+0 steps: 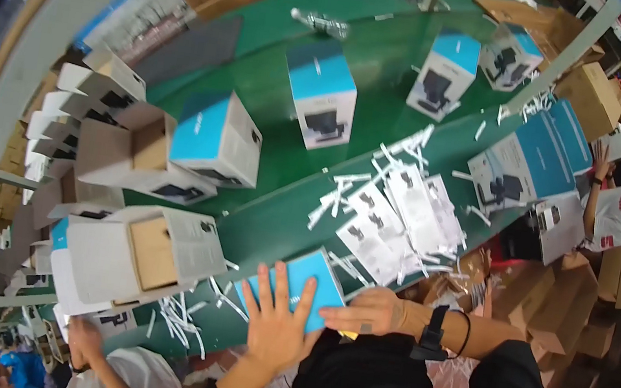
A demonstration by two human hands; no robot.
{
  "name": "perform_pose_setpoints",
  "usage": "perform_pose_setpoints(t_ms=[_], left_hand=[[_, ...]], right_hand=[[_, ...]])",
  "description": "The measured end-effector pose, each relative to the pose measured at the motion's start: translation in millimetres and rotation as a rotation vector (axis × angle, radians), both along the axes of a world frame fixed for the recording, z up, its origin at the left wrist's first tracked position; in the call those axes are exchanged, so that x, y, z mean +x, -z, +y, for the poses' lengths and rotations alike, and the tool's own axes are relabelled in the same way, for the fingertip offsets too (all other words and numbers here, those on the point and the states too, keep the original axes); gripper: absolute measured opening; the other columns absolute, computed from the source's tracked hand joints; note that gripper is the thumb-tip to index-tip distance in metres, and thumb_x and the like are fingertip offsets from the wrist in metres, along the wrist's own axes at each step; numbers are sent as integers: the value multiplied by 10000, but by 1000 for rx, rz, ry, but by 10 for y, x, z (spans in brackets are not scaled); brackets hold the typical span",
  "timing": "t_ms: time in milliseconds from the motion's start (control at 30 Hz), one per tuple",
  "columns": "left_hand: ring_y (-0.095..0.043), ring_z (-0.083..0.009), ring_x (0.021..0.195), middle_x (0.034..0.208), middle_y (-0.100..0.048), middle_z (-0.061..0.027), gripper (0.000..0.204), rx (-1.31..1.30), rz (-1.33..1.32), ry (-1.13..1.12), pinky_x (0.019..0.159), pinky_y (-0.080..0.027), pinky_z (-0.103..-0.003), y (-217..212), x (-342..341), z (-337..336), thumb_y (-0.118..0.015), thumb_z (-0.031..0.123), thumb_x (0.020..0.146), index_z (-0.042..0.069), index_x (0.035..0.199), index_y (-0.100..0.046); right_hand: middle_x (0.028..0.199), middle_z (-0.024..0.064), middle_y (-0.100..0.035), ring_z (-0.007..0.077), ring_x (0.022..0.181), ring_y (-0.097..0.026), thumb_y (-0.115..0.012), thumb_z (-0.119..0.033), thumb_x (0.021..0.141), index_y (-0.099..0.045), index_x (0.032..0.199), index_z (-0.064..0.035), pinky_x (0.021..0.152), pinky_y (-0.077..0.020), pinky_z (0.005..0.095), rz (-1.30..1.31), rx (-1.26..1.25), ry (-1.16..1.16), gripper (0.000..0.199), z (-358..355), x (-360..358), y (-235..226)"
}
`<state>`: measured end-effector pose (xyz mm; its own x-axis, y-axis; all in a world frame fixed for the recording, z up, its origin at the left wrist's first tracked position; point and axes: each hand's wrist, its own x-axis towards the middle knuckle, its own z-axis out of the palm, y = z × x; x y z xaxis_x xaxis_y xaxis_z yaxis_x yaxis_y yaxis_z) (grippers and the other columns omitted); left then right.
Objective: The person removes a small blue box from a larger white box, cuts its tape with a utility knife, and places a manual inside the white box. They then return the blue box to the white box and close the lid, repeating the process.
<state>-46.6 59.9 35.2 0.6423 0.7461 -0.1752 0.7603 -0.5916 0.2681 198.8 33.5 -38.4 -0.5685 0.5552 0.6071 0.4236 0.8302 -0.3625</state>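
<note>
Your black shirt (379, 386) lies near the blue-faced carton (327, 288), which sits at the near edge of the green table (266, 224). Hold your left hand (276, 338) flat on the blue face, its grip spread and not clamped, and brace the right edge with your right hand (372, 312), whose grip, fingers together, cannot be confirmed as clamped. Prevent loose paper strips (181, 324) from catching beneath the carton.

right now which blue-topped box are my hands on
The box nearest you: your left hand lies spread on its blue top, your right hand at its right side. Neither touches the other blue-topped boxes.
</note>
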Motion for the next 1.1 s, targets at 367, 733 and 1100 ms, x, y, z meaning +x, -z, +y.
perform_pose_setpoints(t_ms=[367, 733, 1100], left_hand=[[-280, -575, 1417, 1564, -287, -343, 1142, 81, -153, -89, 1140, -151, -739, -49, -160, 172, -836, 516, 644, 1, 1540, -350], [-466, -462, 1217, 1343, -476, -265, 1122, 45, -120, 52, 1057, -364, -610, -261, -334, 455, -883, 448, 555, 33, 1496, -435], [-432, -481, 1335, 1469, -430, -305, 1122, 184, -108, -1063, 1109, -370, -564, 142, 1727, 2686, -909, 473, 569, 185, 1535, -417]], right_hand=[[1372, -10, -669, 128, 581, -584, -713, -42, 826, -725, 1179, -144, 523, -490, 263, 51, -62, -74, 367, 77, -2, -55], [1251, 52, -730, 188, 792, -741, -788, -74, 834, -736, 1016, -56, 647, -591, 256, 287, -452, -63, 190, -64, -27, -399], [905, 49, -715, 72, 687, -621, -694, -4, 866, -710, 1017, -1, 615, -499, 237, 912, -1118, 509, 152, -145, 1024, -115]])
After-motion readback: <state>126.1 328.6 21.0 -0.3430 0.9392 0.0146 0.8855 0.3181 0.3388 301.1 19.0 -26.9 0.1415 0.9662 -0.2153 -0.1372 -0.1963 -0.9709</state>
